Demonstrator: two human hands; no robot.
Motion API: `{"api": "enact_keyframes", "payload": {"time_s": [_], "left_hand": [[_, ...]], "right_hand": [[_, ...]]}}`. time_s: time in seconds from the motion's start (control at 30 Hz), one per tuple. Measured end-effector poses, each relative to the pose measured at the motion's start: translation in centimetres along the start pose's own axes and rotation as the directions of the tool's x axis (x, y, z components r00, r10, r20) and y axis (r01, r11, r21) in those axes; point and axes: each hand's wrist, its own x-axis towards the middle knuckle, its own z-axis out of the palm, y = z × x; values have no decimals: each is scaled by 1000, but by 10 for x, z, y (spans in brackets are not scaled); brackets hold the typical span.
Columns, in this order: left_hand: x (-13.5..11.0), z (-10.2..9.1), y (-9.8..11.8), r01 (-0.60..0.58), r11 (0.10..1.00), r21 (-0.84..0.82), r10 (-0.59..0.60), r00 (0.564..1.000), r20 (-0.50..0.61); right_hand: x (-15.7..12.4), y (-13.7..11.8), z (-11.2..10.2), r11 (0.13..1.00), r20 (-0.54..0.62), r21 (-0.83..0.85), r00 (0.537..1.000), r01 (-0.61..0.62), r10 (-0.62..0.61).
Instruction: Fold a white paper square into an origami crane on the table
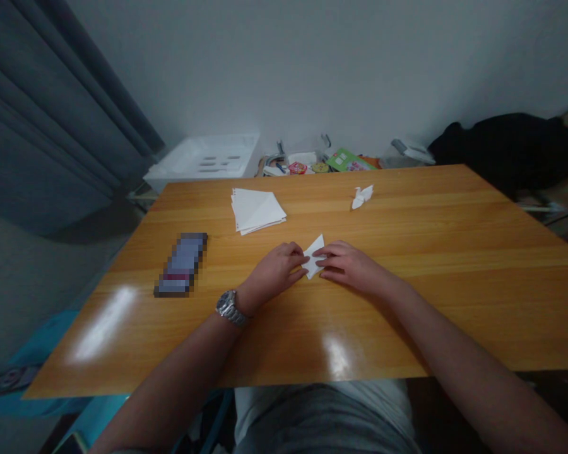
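A small white folded paper (315, 255) lies on the wooden table between my two hands, with pointed corners at its top and bottom. My left hand (280, 268) grips its left edge, thumb and fingers closed on the paper. From the right, my right hand (348, 266) holds it too, its fingertips pressing over the right side. The fingers cover part of the folds. Farther back on the right sits a white origami crane (362, 197). A stack of white paper sheets (259, 211) rests behind my left hand.
A phone (182, 265), blurred out, lies on the left of the wooden table (454, 252). Beyond the far edge are a white foam tray (213, 151), a green booklet (348, 160) and assorted small items. A black cloth-like heap (506, 151) is at the right; a grey curtain (52, 94) hangs left.
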Motion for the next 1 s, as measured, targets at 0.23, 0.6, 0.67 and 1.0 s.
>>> {"api": "enact_keyframes", "payload": {"time_s": [0.23, 0.6, 0.67, 1.0], "left_hand": [[-1, 0, 2, 12, 997, -72, -10, 1000, 23], [0, -3, 3, -70, 997, -19, 71, 997, 24], [0, -3, 3, -78, 997, -25, 79, 996, 32], [5, -1, 2, -108, 994, -17, 109, 994, 21]], "right_hand": [[4, -7, 1, 988, 12, -119, 995, 102, -101], [1, -8, 3, 993, -15, 78, 996, -90, 91], [1, -8, 2, 979, -24, 145, 989, -142, 147], [1, -10, -1, 952, 9, 269, 989, -145, 148]]}}
